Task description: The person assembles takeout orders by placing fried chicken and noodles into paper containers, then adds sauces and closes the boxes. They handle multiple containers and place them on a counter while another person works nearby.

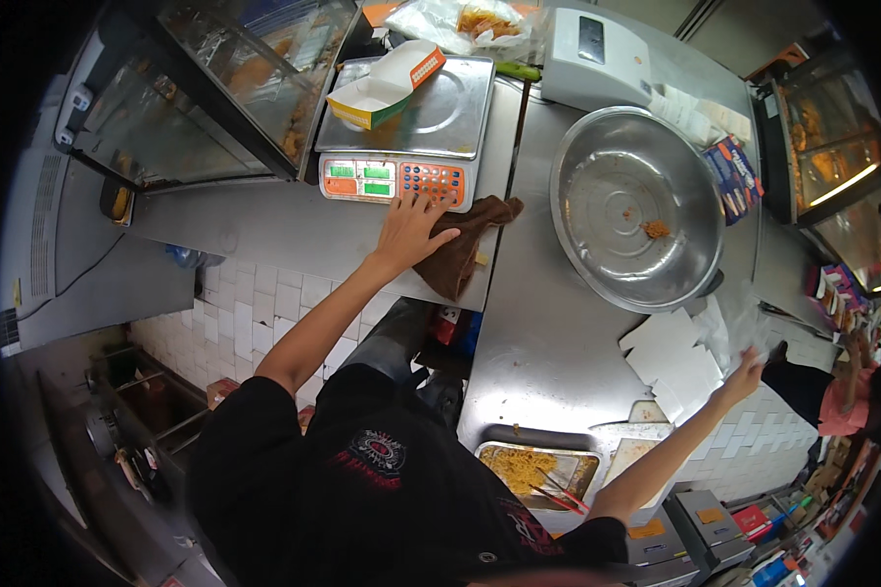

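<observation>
My left hand [411, 235] is spread over the lower edge of the weighing scale [460, 98], its fingertips at the orange keypad [433, 183]. An open paper food tray [380, 93], white inside with orange, yellow and green sides, sits tilted on the scale's steel plate. Beneath the hand a brown cloth [460, 249] hangs over the counter edge. Far to the right, my right hand [747, 374] pinches the lower part of a thin clear plastic bag [744, 318], beside flat white cards or papers [671, 357]. The fingertips there are small and partly blurred.
A large steel bowl [597, 245] with a few crumbs stands on the steel counter. Below it is a tray of noodle-like food [519, 465] with red-handled tongs [561, 492]. Glass display cases [215, 88] flank the counter. Another person [842, 401] is at the far right.
</observation>
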### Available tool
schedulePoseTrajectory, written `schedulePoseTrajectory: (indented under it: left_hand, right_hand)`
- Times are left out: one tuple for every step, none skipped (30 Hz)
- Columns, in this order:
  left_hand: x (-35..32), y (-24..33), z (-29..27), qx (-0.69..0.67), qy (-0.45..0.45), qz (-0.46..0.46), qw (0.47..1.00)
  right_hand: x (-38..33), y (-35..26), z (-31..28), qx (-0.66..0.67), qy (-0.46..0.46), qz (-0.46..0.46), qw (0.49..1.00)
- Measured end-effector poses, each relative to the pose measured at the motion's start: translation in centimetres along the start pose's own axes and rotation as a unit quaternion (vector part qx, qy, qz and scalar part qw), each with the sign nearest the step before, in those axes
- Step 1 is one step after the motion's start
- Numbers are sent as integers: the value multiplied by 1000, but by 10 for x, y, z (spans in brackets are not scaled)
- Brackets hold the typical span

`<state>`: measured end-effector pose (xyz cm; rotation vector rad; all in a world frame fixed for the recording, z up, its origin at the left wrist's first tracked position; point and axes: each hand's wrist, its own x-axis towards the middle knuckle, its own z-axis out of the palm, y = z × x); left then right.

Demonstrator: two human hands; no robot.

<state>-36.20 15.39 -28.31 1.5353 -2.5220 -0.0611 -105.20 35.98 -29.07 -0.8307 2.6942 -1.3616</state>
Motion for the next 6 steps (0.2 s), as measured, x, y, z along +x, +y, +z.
schedulePoseTrajectory:
  left_hand:
    - [0,2,7,16,-13,-12,1000]
    - [-2,4,13,29,10,0,1000]
    - [-5,4,19,42,19,4,999]
    - [-6,3,24,57,30,8,998]
    - [-6,2,28,51,35,14,998]
    - [-7,-2,32,48,43,19,998]
  right_hand:
    - [-37,-14,-19,13,-11,13,1000]
    - [-74,-26,-33,64,-13,40,997]
    - [-107,-36,-46,120,-25,46,991]
    - [-140,-44,-57,154,-37,62,985]
    - [-168,-52,-64,176,-41,89,980]
    - [-199,-59,-70,243,-67,124,960]
